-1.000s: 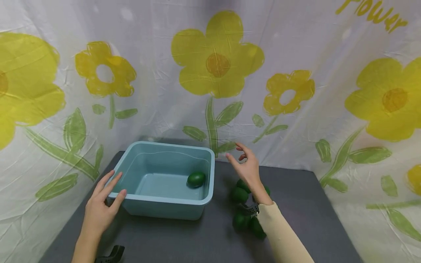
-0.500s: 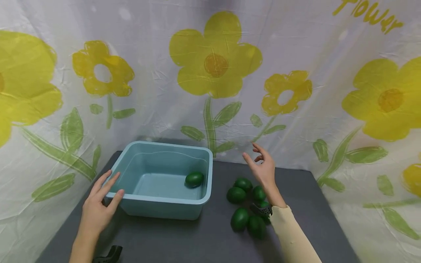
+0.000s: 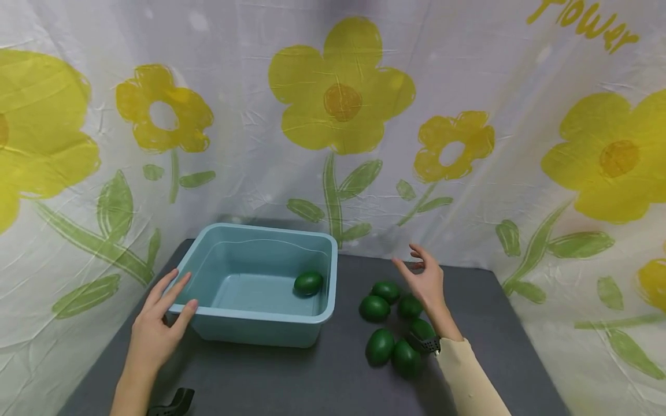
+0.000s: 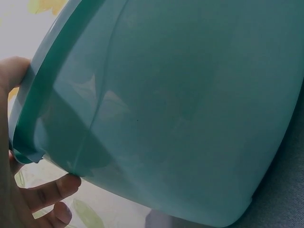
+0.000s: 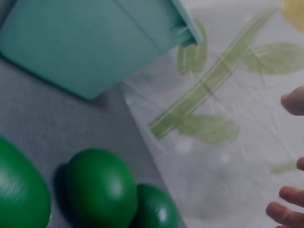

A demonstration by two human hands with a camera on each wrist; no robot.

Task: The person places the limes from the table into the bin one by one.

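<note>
A light blue plastic basin (image 3: pixel 252 330) stands left of centre with one smooth, dark green oval fruit (image 3: pixel 309 283) inside, near its right wall. My left hand (image 3: pixel 155 332) holds the basin's near left corner. In the left wrist view, the thumb (image 4: pixel 15 72) lies over the rim while other fingers (image 4: pixel 52 192) curl below it against the outer wall. To the basin's right, my right hand (image 3: pixel 428 283) hovers above a cluster of several like green fruits (image 3: pixel 379 346), its fingers loosely bent with nothing between them. The right wrist view shows some fruits (image 5: pixel 100 187) close up, apart from the fingertips (image 5: pixel 284 213).
The dark grey tabletop (image 3: pixel 281 381) carries the basin and the fruits. A white cloth with yellow flowers (image 3: pixel 343 104) hangs behind and along both sides. Black straps (image 3: pixel 174 403) show at both wrists.
My right hand has moved right, away from the basin, then slightly down above the fruits. The left hand stays at the corner, and the one fruit remains in the basin.
</note>
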